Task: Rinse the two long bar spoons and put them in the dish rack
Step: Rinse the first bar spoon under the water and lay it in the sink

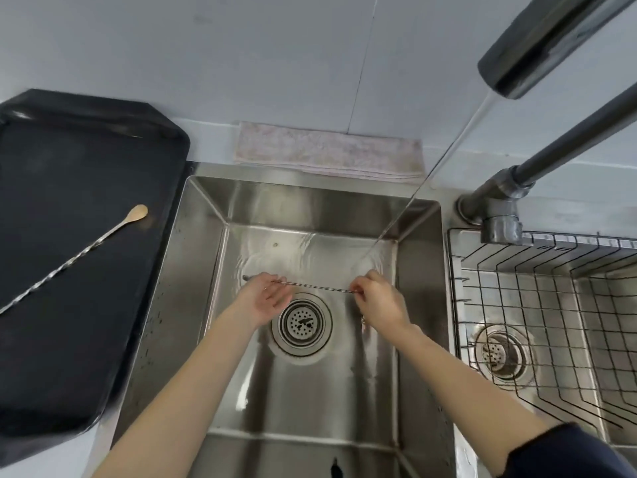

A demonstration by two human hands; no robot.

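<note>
One long twisted bar spoon [313,286] is stretched level across the left sink basin [193,257], just above the drain. My left hand [265,298] holds its left part, and a short end pokes out past my fingers. My right hand [377,298] pinches the spoon's right end under the running water stream [444,160]. The second bar spoon [72,258], with a golden bowl, lies diagonally on the black tray [51,374] at the left. The wire dish rack [537,281] sits in the right basin and holds nothing.
The tap spout [551,39] hangs at the upper right, its base [496,208] standing between the two basins. A pinkish cloth [327,151] lies folded behind the sink against the wall. The drain strainer [301,322] sits below my hands.
</note>
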